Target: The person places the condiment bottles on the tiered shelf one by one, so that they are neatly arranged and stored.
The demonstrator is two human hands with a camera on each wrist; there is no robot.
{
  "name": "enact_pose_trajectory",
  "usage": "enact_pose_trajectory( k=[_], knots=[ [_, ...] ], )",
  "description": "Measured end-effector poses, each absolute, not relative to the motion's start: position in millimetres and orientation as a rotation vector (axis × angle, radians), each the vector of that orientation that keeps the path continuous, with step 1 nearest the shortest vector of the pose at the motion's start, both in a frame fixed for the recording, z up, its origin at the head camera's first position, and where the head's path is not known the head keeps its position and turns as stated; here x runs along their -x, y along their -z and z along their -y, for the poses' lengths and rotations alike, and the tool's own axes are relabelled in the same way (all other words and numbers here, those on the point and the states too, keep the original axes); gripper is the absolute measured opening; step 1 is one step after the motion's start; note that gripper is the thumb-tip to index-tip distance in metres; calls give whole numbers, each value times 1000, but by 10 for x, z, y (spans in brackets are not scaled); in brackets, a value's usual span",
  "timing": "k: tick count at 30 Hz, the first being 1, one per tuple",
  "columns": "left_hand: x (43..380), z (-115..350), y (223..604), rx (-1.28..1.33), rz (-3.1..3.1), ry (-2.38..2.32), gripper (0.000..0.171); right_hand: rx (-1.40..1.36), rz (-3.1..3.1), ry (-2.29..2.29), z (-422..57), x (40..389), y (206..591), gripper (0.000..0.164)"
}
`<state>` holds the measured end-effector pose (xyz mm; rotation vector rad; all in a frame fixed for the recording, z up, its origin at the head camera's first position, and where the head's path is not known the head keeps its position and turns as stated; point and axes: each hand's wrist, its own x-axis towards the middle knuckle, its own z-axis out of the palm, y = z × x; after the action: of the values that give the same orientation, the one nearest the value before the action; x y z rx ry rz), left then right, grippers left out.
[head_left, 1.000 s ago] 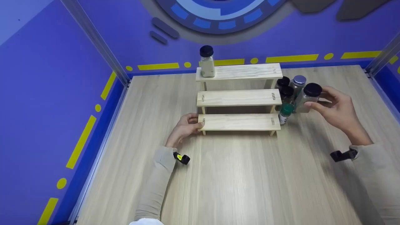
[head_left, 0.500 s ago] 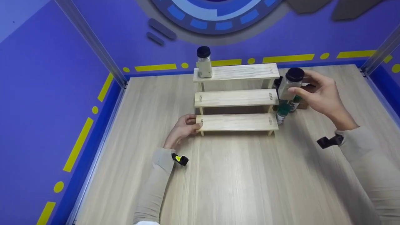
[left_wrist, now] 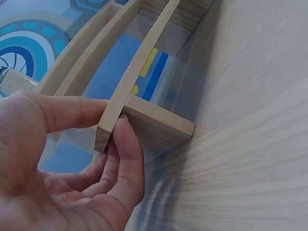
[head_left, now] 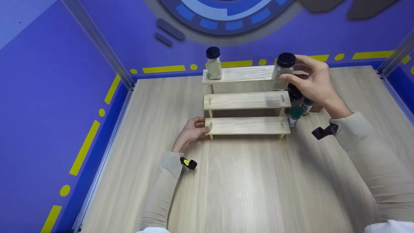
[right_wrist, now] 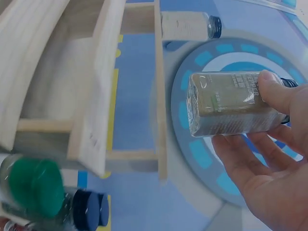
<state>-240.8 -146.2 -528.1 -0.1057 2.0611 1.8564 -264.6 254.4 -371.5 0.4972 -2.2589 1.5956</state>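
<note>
My right hand [head_left: 312,79] grips a clear square spice jar [right_wrist: 231,103] with a black lid, fingers on one side and thumb on the other. In the head view the jar overlaps the right end of the top shelf; the right wrist view shows a gap between jar base and shelf. My left hand [head_left: 192,131] pinches the left end of the lowest step of a three-tier wooden rack [head_left: 247,100], thumb on top and fingers underneath, as the left wrist view [left_wrist: 113,120] shows. A second black-lidded jar [head_left: 213,63] stands upright on the top shelf's left end.
Right of the rack several more jars stand close together on the table, among them a green-lidded jar [head_left: 295,116] and a black-lidded one [head_left: 296,94]. My right hand partly covers them. A blue patterned wall [head_left: 129,32] rises behind the wooden table [head_left: 245,181].
My right hand has lifted the jar from beside the other jars and carried it up and left to the top shelf's right end. The left hand stays on the rack.
</note>
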Motion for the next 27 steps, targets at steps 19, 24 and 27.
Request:
enact_pose_trajectory(
  k=[19,24,27],
  knots=[
    [2427,1466,5284,94,-2057,-1865,43,-497,2377,-1472,-1972,3015,3446,48],
    [2416,1464,5288,73,-2060,-1859,43,-536,2341,-1514,-1813,3088,3459,49],
    [2409,1476,5283,68,-2067,-1850,44,-536,2324,-1559,-1712,3138,3470,49]
  ],
)
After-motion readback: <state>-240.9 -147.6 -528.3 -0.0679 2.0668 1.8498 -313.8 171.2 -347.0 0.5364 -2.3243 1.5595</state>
